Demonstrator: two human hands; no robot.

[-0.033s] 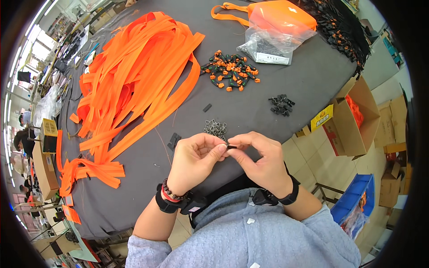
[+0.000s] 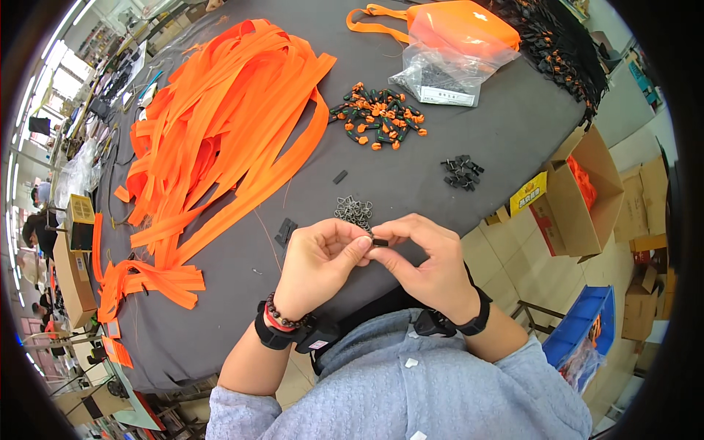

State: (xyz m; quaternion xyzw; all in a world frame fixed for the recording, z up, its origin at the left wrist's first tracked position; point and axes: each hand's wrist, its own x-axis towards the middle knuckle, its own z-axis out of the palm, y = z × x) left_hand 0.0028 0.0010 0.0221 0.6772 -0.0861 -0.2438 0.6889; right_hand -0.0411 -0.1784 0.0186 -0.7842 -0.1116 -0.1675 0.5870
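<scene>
While both hands are meeting just in front of the little heap of metal rings [image 2: 354,213], the person is pinching a small black clip [image 2: 380,241] between them: left hand [image 2: 320,265] closing thumb and forefinger on one end, right hand [image 2: 434,266] curling around the other. It looks like a fitting step, and the next move probably calls for a fine, steady push. Beyond the rings, glossy orange straps [image 2: 220,132] are lying flat on the dull grey table [image 2: 499,139], beside knobbly orange-and-black pieces [image 2: 375,117].
</scene>
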